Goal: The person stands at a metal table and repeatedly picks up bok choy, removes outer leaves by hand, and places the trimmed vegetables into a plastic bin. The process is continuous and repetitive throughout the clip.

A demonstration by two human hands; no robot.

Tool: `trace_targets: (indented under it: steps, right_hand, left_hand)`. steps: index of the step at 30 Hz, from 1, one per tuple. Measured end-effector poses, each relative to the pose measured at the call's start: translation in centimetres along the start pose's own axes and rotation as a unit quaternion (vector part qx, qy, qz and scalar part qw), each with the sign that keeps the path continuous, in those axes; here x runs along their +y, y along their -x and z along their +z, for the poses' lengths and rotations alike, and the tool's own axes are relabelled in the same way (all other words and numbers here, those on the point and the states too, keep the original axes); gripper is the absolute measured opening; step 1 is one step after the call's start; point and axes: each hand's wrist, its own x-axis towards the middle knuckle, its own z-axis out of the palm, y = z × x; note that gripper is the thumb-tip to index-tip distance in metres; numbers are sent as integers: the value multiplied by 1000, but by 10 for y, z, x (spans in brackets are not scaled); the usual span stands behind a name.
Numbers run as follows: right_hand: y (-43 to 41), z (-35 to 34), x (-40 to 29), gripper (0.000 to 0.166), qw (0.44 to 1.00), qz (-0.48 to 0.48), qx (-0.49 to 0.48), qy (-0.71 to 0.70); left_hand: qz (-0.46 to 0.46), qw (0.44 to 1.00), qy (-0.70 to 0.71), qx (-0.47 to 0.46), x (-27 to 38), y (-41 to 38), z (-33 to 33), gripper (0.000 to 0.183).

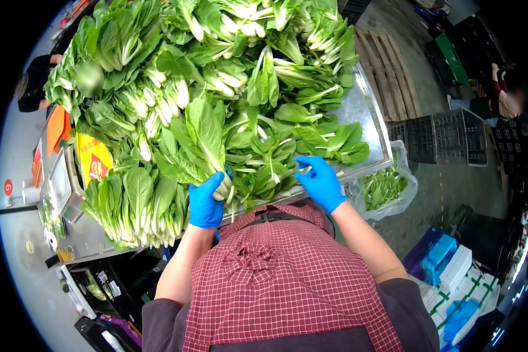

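My left hand (207, 201), in a blue glove, grips a bunch of leafy greens (206, 132) by its pale stalk ends, with the leaves pointing away from me. My right hand (320, 181), also gloved in blue, is at the near edge of the metal table (364, 103), its fingers curled. A pale bit of stalk shows between thumb and fingers; whether it is gripped is unclear. Loose leaves (264, 149) lie between and beyond my hands. Beside my left hand stands a row of greens (141, 207) with stalks towards me. A large heap of greens (229, 57) covers the table's far part.
A yellow printed bag (92, 158) and a metal scale (65, 185) sit at left. Under the right edge is a clear plastic bag of leaves (385, 187). Black crates (449, 136) and a wooden pallet (385, 75) are on the floor. People stand left (37, 83) and right (506, 99).
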Motion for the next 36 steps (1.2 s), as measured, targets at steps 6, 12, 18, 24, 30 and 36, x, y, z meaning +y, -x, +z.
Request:
trace_targets:
  steps: [6, 12, 18, 24, 30, 36]
  right_hand:
    - [-23, 24, -19, 45, 965, -116, -73, 225]
    - [-30, -1, -17, 33, 996, 40, -81, 7]
    - [-23, -18, 6, 42, 981, 113, -143, -67]
    - [-28, -53, 57, 44, 983, 24, 146, 104]
    - [-33, -87, 97, 36, 962, -39, 131, 238]
    - [-29, -110, 66, 32, 985, 4, 166, -43]
  left_hand:
    - [-29, 999, 16, 20, -4, 7, 14, 14]
    - [-10, 1000, 23, -19, -4, 8, -1, 24]
    - [-22, 1000, 20, -5, -11, 7, -6, 27]
    - [-23, 1000, -1, 7, -16, 8, -5, 26]
    - [-56, 998, -19, -4, -14, 7, 9, 28]
    - [-52, 998, -27, -21, -19, 6, 8, 23]
